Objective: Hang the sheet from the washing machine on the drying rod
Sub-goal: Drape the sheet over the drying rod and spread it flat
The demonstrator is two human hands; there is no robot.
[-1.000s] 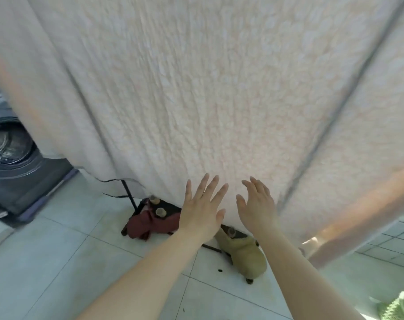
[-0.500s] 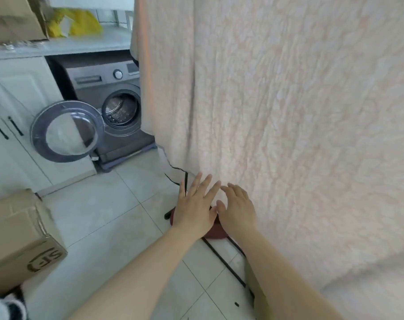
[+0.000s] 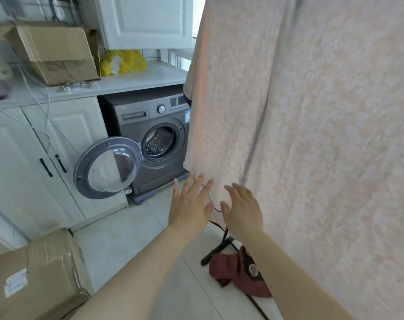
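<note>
A fuzzy cream-pink sheet [image 3: 311, 135] hangs down and fills the right half of the view; the rod that bears it is above the frame. Its lower left corner ends near my hands. My left hand [image 3: 190, 204] is flat with fingers spread, fingertips at the sheet's bottom left edge. My right hand [image 3: 242, 211] is beside it, fingers straight and relaxed, laid against the sheet's lower part. Neither hand grips anything. The dark grey washing machine [image 3: 150, 116] stands behind at the left, its round door [image 3: 107, 167] swung open and the drum empty.
A black rack foot [image 3: 216, 250] and a dark red bag [image 3: 238, 273] lie on the tile floor under the sheet. A cardboard box [image 3: 32, 278] sits at bottom left. White cabinets [image 3: 34, 158] and a counter with a box [image 3: 55, 51] and yellow bag [image 3: 124, 62] line the left wall.
The view has swung left and up, bringing the washing machine and counter into sight. Both hands have slid left along the sheet to its lower left corner, still flat.
</note>
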